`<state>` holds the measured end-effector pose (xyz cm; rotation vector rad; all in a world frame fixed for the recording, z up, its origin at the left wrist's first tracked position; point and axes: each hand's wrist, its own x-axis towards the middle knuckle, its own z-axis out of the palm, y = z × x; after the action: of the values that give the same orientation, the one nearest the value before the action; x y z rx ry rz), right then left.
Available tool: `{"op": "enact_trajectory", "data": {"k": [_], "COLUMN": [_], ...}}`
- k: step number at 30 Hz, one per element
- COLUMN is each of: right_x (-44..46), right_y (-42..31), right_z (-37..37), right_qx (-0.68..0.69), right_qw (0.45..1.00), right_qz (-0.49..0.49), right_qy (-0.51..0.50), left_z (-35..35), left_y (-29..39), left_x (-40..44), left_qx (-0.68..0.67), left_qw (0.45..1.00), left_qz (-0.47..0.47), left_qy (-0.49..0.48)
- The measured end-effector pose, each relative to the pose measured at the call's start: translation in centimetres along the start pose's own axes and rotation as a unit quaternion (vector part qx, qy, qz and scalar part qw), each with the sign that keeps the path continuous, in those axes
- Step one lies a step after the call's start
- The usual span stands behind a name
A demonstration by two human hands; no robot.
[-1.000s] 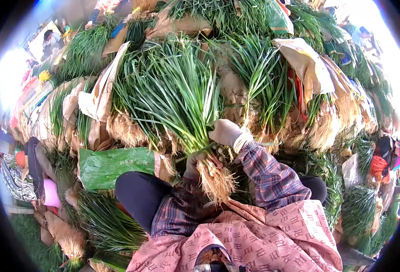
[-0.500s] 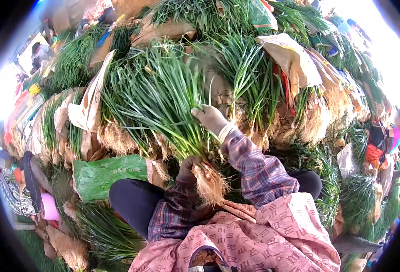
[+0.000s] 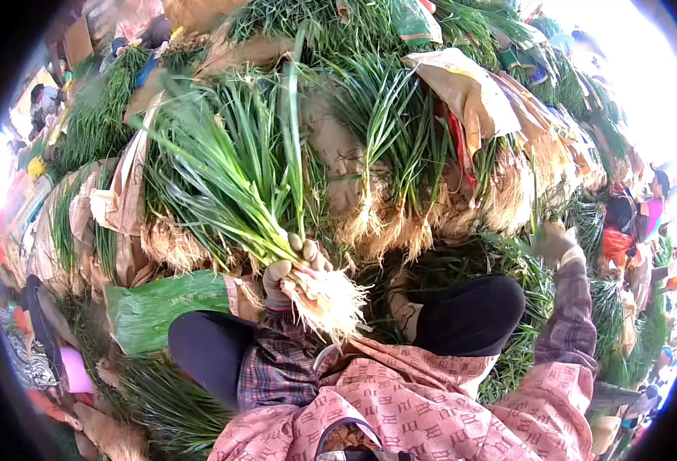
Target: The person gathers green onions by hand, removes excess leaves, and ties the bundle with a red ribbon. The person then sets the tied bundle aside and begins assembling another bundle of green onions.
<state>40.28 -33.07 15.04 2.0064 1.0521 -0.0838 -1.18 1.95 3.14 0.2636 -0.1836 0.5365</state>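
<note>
My left hand (image 3: pixel 296 269) is closed around the lower stems of a bunch of green garlic (image 3: pixel 258 196). Its long flat leaves fan out to the upper left, while the pale stringy roots (image 3: pixel 329 303) spread below my fingers. One leaf (image 3: pixel 292 138) stands nearly upright, apart from the rest. Out to the right, above the leafy litter, my right hand (image 3: pixel 555 244) is smeared by motion. A thin blurred green strand shows just above it, but whether the fingers hold it is unclear.
Rooted bunches (image 3: pixel 400 223) lie in rows ahead, partly covered by brown sacks (image 3: pixel 469 96). A green printed sack (image 3: pixel 173 307) lies by my left knee. Loose leaves (image 3: pixel 469 257) cover the ground ahead of my right knee. Other people (image 3: pixel 653 203) are at the far right.
My right hand has left the leaves and swung far to the right. My left hand keeps hold of the bunch, which has shifted slightly left, its roots more spread.
</note>
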Motion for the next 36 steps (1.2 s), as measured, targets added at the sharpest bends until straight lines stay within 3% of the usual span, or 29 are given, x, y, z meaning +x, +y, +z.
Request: {"op": "enact_trajectory", "data": {"k": [1, 3, 4, 5, 6, 8, 10, 12, 13, 15, 16, 17, 18, 20, 21, 24, 25, 27, 28, 29, 31, 32, 33, 36], "right_x": [-3.0, -3.7, -2.7, 0.5, 3.7, 7.4, 13.3, 16.8, 18.2, 20.5, 20.5, 18.0, 14.4, 15.1, 12.7, 13.2, 12.9, 11.4, 10.3, 8.9, 8.3, 6.4, 4.8, 3.5], "right_y": [-1.4, -1.9, -4.5, -7.2, -9.9, -16.6, -22.5, -26.8, -27.5, -28.2, -26.5, -24.1, -22.9, -23.1, -22.4, -25.2, -26.4, -28.1, -29.6, -30.2, -32.3, -32.3, -32.2, -33.2], "right_z": [-2.5, -3.0, -8.4, -9.0, -9.6, -18.4, -22.2, -21.3, -21.4, -20.7, -20.3, -21.6, -23.6, -22.5, -23.2, -18.4, -17.4, -17.1, -17.1, -17.9, -17.6, -19.1, -20.4, -20.1], "right_qx": [0.018, 0.299, 0.326, 0.388, 0.439, 0.556, 0.553, 0.550, 0.547, 0.666, 0.721, 0.770, 0.851, 0.745, 0.670, 0.683, 0.766, 0.845, 0.826, 0.832, 0.758, 0.674, 0.625, 0.483], "right_qw": [0.991, 0.926, 0.935, 0.918, 0.893, 0.828, 0.832, 0.826, 0.826, 0.658, 0.601, 0.538, 0.429, 0.636, 0.728, 0.692, 0.606, 0.502, 0.504, 0.506, 0.606, 0.686, 0.744, 0.788], "right_qz": [0.080, 0.184, 0.116, 0.085, 0.042, 0.007, 0.000, 0.034, 0.027, -0.033, -0.094, -0.150, -0.131, 0.043, 0.090, 0.114, 0.101, 0.028, 0.017, -0.020, -0.102, -0.096, -0.089, -0.107], "right_qy": [-0.102, -0.137, -0.079, 0.011, 0.095, 0.073, -0.041, 0.116, 0.134, 0.350, 0.332, 0.307, 0.273, 0.197, 0.112, 0.204, 0.191, 0.181, 0.253, 0.227, 0.219, 0.256, 0.220, 0.368], "left_z": [0.9, 0.0, -2.9, -3.2, -3.7, -3.9, -4.0, -2.2, -3.0, -2.0, -1.8, -4.3, -4.1, -3.6, -2.6, -3.6, -3.8, -4.3, -4.9, -5.4, -6.2, -6.3, -5.0, -4.8], "left_y": [-0.2, -1.3, -1.5, -2.3, -3.0, -3.2, -2.8, -2.5, -2.4, -1.4, -1.7, -2.1, -2.0, -2.1, -2.2, -2.0, -1.9, -1.8, -2.0, -2.1, -2.1, -2.1, -1.9, -2.4], "left_x": [0.2, 0.5, -0.1, 0.5, 0.6, 0.6, 0.4, 0.3, 0.2, -0.1, 0.8, 0.7, 1.0, 1.0, 0.9, 0.6, 0.3, 0.1, -0.1, -0.2, -0.5, -0.5, -0.3, -0.5], "left_qx": [0.045, 0.038, 0.015, 0.052, 0.044, 0.049, 0.066, 0.071, 0.058, 0.057, 0.012, 0.004, 0.007, -0.001, 0.015, 0.077, 0.100, 0.121, 0.118, 0.118, 0.161, 0.200, 0.154, 0.106], "left_qw": [0.997, 0.993, 0.984, 0.992, 0.991, 0.989, 0.986, 0.985, 0.988, 0.986, 0.997, 0.998, 0.998, 0.998, 0.998, 0.991, 0.991, 0.990, 0.991, 0.991, 0.984, 0.977, 0.984, 0.981], "left_qz": [0.004, -0.025, -0.124, -0.053, -0.064, -0.084, -0.103, -0.082, -0.064, -0.074, -0.062, -0.050, -0.059, -0.054, -0.048, -0.030, -0.032, -0.026, -0.011, 0.000, 0.011, 0.005, -0.013, -0.022], "left_qy": [0.057, 0.108, 0.127, 0.102, 0.109, 0.108, 0.113, 0.135, 0.125, 0.140, 0.045, 0.040, 0.030, 0.035, 0.046, 0.104, 0.083, 0.062, 0.065, 0.067, 0.074, 0.080, 0.092, 0.159]}}
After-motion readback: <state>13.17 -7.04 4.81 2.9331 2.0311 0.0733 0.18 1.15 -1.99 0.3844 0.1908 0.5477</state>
